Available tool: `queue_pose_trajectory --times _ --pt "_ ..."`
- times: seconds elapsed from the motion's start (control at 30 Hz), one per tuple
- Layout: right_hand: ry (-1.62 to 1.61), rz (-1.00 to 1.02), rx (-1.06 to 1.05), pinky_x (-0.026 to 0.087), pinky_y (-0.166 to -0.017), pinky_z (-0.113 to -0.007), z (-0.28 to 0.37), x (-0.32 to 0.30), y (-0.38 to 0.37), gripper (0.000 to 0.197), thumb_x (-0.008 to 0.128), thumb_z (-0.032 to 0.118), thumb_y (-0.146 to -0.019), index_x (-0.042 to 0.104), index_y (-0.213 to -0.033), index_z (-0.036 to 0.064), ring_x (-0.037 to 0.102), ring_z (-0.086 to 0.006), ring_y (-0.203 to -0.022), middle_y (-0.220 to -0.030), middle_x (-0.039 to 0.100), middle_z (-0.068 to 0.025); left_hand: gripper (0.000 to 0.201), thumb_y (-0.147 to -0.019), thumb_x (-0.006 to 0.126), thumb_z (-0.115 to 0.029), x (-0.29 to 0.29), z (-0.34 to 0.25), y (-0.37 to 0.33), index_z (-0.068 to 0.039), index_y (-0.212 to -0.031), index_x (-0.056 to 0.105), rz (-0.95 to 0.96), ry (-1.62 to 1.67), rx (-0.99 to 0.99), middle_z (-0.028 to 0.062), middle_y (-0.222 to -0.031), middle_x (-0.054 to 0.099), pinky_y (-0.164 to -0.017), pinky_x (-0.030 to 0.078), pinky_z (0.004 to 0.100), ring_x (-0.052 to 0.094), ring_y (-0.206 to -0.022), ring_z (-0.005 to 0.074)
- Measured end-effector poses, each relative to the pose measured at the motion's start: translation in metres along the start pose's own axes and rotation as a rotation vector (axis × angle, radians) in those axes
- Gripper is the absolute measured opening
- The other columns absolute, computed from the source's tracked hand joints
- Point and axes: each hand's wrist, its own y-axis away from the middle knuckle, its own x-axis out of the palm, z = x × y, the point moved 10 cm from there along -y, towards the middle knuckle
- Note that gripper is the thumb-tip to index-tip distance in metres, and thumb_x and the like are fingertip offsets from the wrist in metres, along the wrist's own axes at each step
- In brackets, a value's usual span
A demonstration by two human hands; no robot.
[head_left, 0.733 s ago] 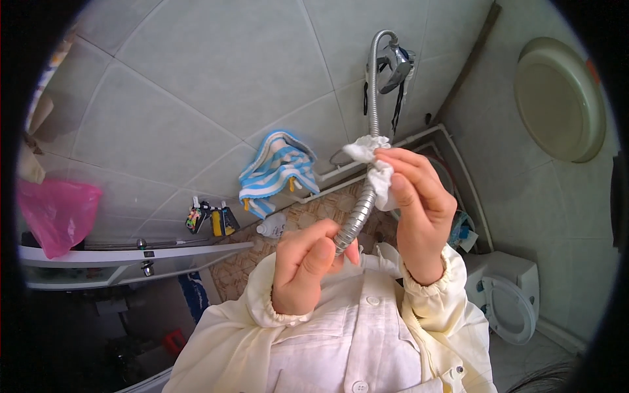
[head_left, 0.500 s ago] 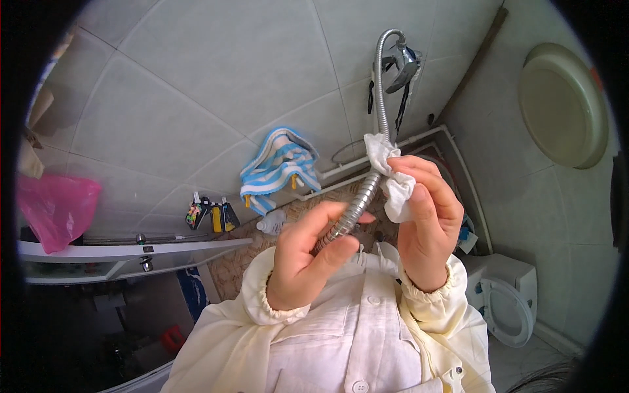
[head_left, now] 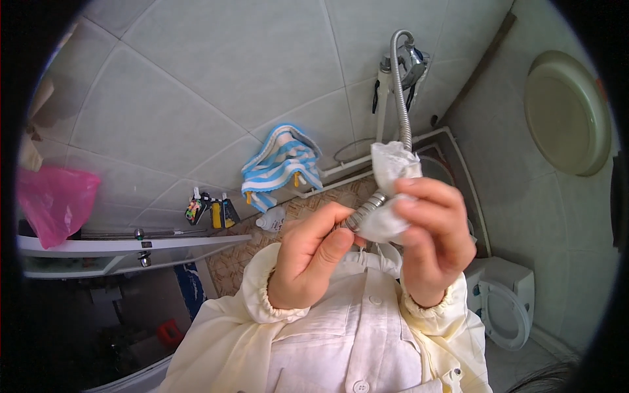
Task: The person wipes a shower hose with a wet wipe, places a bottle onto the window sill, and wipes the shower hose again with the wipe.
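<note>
A grey tiled wall (head_left: 216, 85) is seen beyond both grips in the head view, with striped blue-and-white fabric (head_left: 282, 167) hung ahead of the left grip and a toilet (head_left: 508, 314) placed to the right of the right grip. A ribbed metal hose (head_left: 369, 209) is clasped between thumb and fingers in the left grip (head_left: 303, 262), its lower end hidden there; beyond the right grip, the line is run up to a wall-mounted mixer tap (head_left: 411, 69). A crumpled white cloth (head_left: 392, 164), partly blurred, is pinched in the right grip (head_left: 436, 236) against the hose, near the left grip. The work is judged to be under way: the hose is left bare between cloth and tap, and how much is done cannot be told.
</note>
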Motion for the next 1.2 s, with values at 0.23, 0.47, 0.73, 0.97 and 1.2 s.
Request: queue_pose_trajectory --times 0.23,0.47,0.73,0.97,1.2 --pt "0.085 0.049 0.022 0.046 -0.063 -0.027 -0.002 0.018 -0.012 0.023 0.065 -0.007 -0.07 0.067 -0.093 -0.0004 0.059 -0.0215 -0.076 -0.096 0.06 -0.0123 0.025 -0.094 0.05 -0.021 0.007 -0.006 -0.007 0.002 -0.093 0.057 0.021 -0.119 0.085 0.0075 -0.066 0.057 -0.053 0.041 0.0274 0.057 -0.058 0.0145" --pt "0.053 0.138 -0.005 0.047 -0.062 -0.027 0.002 0.03 -0.019 0.018 0.067 -0.003 -0.071 0.066 -0.089 -0.0015 0.06 -0.0213 -0.073 -0.086 0.06 -0.0121 0.027 -0.094 0.047 -0.02 0.003 0.003 0.0 0.005 -0.091 0.056 -0.061 0.088 0.041 0.0104 -0.069 0.062 -0.053 0.044 0.0274 0.061 -0.06 0.0171" --pt "0.482 -0.056 -0.092 0.049 -0.069 -0.027 -0.016 -0.011 0.003 0.021 0.067 -0.009 -0.07 0.066 -0.09 -0.0019 0.061 -0.0202 -0.077 -0.102 0.063 -0.0157 0.042 -0.096 0.044 -0.036 -0.007 0.005 0.001 0.002 -0.083 0.054 -0.059 0.212 -0.077 -0.0006 -0.068 0.049 -0.054 0.034 0.019 0.04 -0.059 0.006" --pt "0.147 -0.059 -0.057 0.044 -0.076 -0.029 -0.001 -0.01 0.003 0.031 0.068 -0.012 -0.066 0.066 -0.093 0.002 0.052 -0.0221 -0.092 -0.109 0.046 -0.0138 0.043 -0.096 0.044 -0.037 0.001 0.007 -0.004 0.002 -0.083 0.054 0.008 0.178 -0.076 0.0014 -0.069 0.052 -0.054 0.036 0.0194 0.044 -0.06 0.0068" --pt "0.099 0.033 -0.066 0.044 -0.06 -0.022 -0.001 0.006 -0.001 0.032 0.068 -0.012 -0.069 0.067 -0.098 0.0011 0.055 -0.0137 -0.074 -0.106 0.05 -0.0122 0.041 -0.096 0.044 -0.035 0.008 0.009 -0.008 0.003 -0.085 0.055 -0.018 0.103 -0.086 0.0043 -0.066 0.057 -0.052 0.039 0.0224 0.052 -0.057 0.0098"
